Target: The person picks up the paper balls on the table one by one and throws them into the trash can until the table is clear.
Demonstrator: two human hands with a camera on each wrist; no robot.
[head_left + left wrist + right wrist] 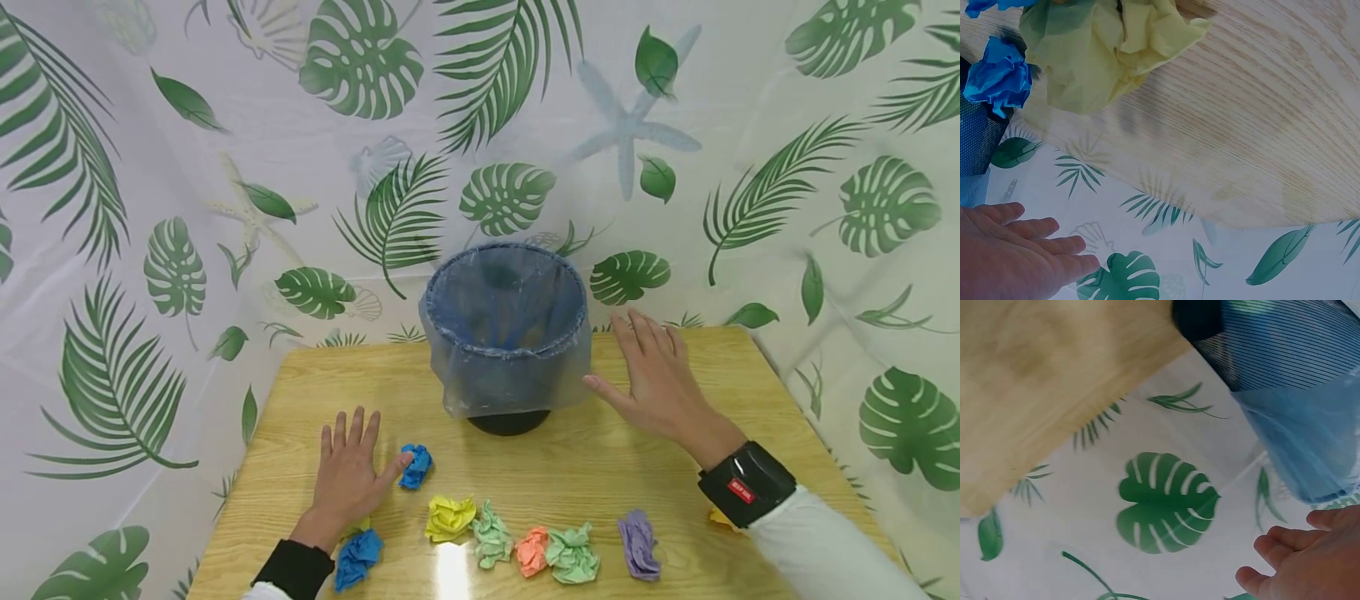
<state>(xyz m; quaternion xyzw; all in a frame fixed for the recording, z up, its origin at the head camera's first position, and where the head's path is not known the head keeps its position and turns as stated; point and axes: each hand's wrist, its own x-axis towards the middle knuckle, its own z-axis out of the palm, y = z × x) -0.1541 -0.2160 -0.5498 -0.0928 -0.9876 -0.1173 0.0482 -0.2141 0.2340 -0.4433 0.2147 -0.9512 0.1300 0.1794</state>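
A dark mesh waste bin (510, 422) with a translucent bluish liner (517, 383) folded over its rim stands upright near the table's back edge. My right hand (663, 379) is held just right of it, fingers straight and thumb toward the liner, holding nothing. To the left, my left hand (348, 475) spreads its fingers, palm down, and carries nothing. Its thumb tip overlaps a blue crumpled paper (415, 468) in the head view. Another blue crumpled paper (358, 558) lies by the left wrist, and a yellow one (1097, 56) looms large in the left wrist view.
Along the front of the wooden table (585, 467) lie crumpled papers: yellow (450, 518), pale green (492, 537), orange (532, 552), a second green (573, 554) and purple (639, 546). An orange-yellow scrap (720, 518) peeks from under the right forearm. Leaf-printed cloth (525, 100) surrounds the table.
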